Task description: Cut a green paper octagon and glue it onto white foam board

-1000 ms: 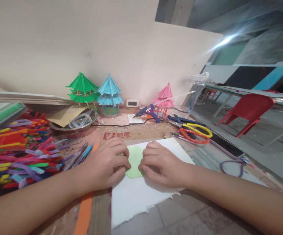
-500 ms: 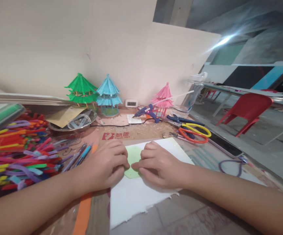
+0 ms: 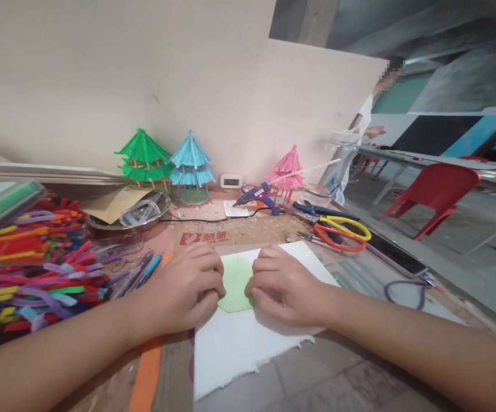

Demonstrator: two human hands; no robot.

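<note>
A flat light green piece [image 3: 236,283] with angled corners, like a hexagon, lies on a white sheet [image 3: 231,357] whose front edge is ragged. My left hand [image 3: 193,287] has its fingers curled and closed at the piece's left edge. At the right edge rests my right hand [image 3: 281,289], fingers also bent and pressed together. Both hands cover the sides of the piece, so its full outline and the exact fingertip hold are hidden.
Colourful pipe cleaners [image 3: 28,274] heap at the left, near pens [image 3: 147,272] and an orange strip [image 3: 147,372]. Behind stand green [image 3: 142,154], blue [image 3: 191,166] and pink [image 3: 291,166] pavilion models, and a glue gun [image 3: 259,197]. Scissors [image 3: 342,229] and a phone [image 3: 396,252] lie right.
My right hand has shifted slightly right, uncovering more of the green piece. My left hand stays nearly still. A person has come into view in the background at the right.
</note>
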